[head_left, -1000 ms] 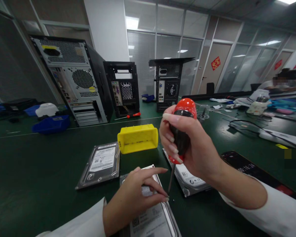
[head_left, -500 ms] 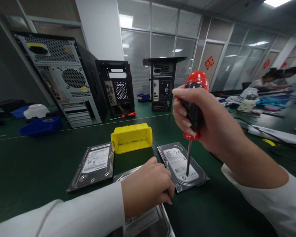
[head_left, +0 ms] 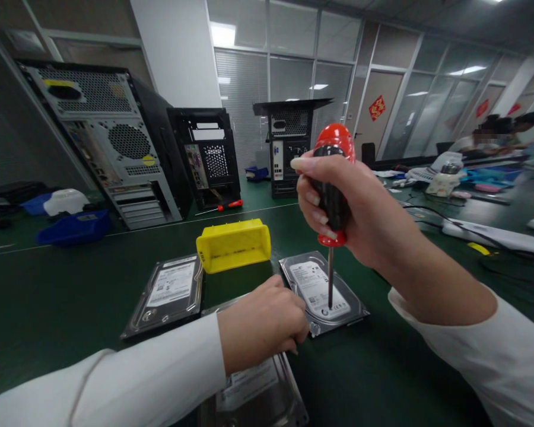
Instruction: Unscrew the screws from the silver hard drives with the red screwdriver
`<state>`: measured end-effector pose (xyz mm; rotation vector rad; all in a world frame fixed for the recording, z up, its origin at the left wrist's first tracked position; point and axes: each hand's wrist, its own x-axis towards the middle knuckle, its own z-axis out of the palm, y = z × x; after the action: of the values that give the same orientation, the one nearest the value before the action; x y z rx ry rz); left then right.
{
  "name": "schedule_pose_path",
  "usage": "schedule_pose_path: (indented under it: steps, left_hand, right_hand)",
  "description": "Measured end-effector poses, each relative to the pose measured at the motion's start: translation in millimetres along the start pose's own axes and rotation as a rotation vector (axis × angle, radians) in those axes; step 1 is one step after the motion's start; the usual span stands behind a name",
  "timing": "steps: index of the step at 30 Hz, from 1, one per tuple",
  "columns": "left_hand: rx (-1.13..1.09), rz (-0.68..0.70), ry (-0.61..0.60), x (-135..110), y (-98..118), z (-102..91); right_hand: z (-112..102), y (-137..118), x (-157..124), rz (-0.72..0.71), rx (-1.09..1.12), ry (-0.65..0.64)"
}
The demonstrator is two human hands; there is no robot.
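Observation:
My right hand is wrapped round the red and black handle of a screwdriver, held upright with its shaft down. The tip appears over the label of the right hard drive; whether it touches is unclear. My left hand has its fingers curled above the near hard drive, between the two outer drives. Its fingertips are partly hidden, so anything in them cannot be made out. The hand and sleeve cover part of the near drive. Another hard drive lies flat on the left, label up.
A yellow bin stands on its side behind the drives. Computer cases line the back, a second red-handled screwdriver before them. Blue bins sit at left. Cables and a white power strip lie right. People sit far right.
The view has shifted slightly. The screwdriver's handle has swung a little left, so its shaft stands more upright, the tip over much the same part of the label. My left hand stays curled.

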<state>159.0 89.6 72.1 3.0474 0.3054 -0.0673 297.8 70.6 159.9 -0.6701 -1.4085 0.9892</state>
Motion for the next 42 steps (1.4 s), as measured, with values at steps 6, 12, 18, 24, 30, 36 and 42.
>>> schedule_pose_path:
  steps: [6,12,18,24,30,36,42]
  left_hand:
    - [0.087,0.007,0.029,1,-1,5.7]
    - [0.076,-0.013,-0.014,2,1,0.6]
    - [-0.142,-0.111,0.035,-8,-6,-9.8]
    - [-0.508,-0.294,0.195,-32,-18,-12.3]
    - [-0.411,-0.314,0.293,-47,-15,12.2]
    - [-0.424,-0.223,0.316,-47,-17,26.5]
    - [-0.471,-0.271,0.357,-43,-13,30.9]
  right_hand:
    - [0,0,0,-0.003,0.007,-0.008]
    - [1,2,-2,0.003,0.016,-0.009]
    - [1,4,-3,-0.005,0.020,-0.011]
    - [11,7,-6,-0.113,0.193,-0.025]
    - [22,19,-9,-0.144,0.274,0.014]
    - [30,29,-13,-0.096,0.270,-0.039]
    - [33,34,-16,-0.030,0.284,-0.092]
